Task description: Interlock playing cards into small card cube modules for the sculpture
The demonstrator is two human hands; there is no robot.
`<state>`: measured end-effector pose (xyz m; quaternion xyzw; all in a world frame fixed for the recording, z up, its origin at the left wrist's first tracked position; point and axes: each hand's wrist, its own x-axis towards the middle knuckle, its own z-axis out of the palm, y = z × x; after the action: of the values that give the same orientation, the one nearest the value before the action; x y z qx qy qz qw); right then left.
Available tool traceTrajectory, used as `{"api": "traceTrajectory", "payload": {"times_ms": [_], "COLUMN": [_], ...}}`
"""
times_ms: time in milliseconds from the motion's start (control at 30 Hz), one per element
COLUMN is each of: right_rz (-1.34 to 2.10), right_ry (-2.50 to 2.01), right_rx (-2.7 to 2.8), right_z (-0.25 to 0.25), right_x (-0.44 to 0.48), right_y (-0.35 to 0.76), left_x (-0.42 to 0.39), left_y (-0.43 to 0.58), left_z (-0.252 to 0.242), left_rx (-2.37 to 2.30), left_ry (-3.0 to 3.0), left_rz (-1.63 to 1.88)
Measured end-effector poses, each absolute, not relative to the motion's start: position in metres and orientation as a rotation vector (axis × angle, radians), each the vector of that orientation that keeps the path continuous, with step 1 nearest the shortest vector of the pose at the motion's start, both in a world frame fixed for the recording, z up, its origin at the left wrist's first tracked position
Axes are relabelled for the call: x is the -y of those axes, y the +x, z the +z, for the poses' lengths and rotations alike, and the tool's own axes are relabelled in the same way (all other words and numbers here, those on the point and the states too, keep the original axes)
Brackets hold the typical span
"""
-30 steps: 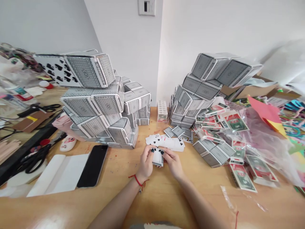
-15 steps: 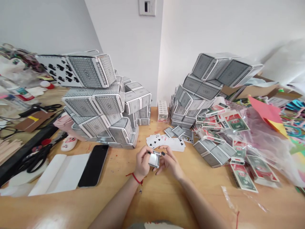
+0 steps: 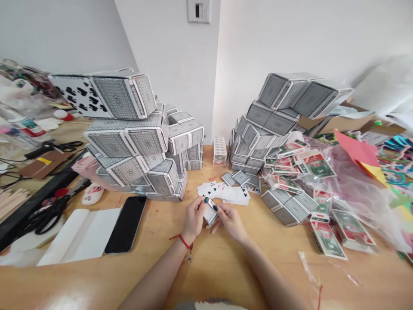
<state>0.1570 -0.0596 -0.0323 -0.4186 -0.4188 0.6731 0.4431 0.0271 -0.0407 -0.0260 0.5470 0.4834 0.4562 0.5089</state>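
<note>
Between my two hands, just above the table, is a folded playing card (image 3: 211,216) with a grey patterned back. My left hand (image 3: 194,217), a red cord bracelet at its wrist, pinches the card's left side and upper edge. From the right, my right hand (image 3: 229,221) grips it with the thumb on top and fingers partly hidden underneath. Just beyond the hands lie loose playing cards (image 3: 237,194), face up. A few folded grey cards (image 3: 240,177) rest behind them.
Stacked card boxes form a tall tower at left (image 3: 129,142) and another at right (image 3: 271,114). Card packs (image 3: 329,239) and plastic wrap (image 3: 361,189) crowd the right side. On the left lie a phone (image 3: 125,224), white paper (image 3: 80,234) and black scissors (image 3: 51,217).
Both hands have closed in on the folded card. My right thumb has moved onto its upper edge beside the left thumb, and the card is now tilted.
</note>
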Motion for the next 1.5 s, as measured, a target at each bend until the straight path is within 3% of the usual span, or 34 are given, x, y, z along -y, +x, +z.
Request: {"api": "traceTrajectory", "payload": {"times_ms": [400,867,1067,1300,1500], "right_rz": [1.681,1.242,1.291,1.332,1.52], "right_ry": [-1.074,-1.159,-1.115,-1.263,-1.098], "right_rx": [1.119,1.516,1.474,1.238,1.205], "right_z": [-0.03,-0.033,-0.033,-0.038,-0.027], "right_x": [0.059,0.065,0.066,0.065,0.066], "right_y": [0.163,0.156,0.158,0.155,0.152], "left_x": [0.041,0.042,0.039,0.045,0.045], "left_y": [0.032,0.033,0.034,0.033,0.029], "left_z": [-0.028,-0.03,-0.034,-0.025,-0.026], "left_rx": [-1.248,-1.347,-1.247,-1.294,-1.367], "left_ry": [1.444,1.326,1.153,1.521,1.604], "left_rz": [0.99,1.089,1.055,1.034,1.072]}}
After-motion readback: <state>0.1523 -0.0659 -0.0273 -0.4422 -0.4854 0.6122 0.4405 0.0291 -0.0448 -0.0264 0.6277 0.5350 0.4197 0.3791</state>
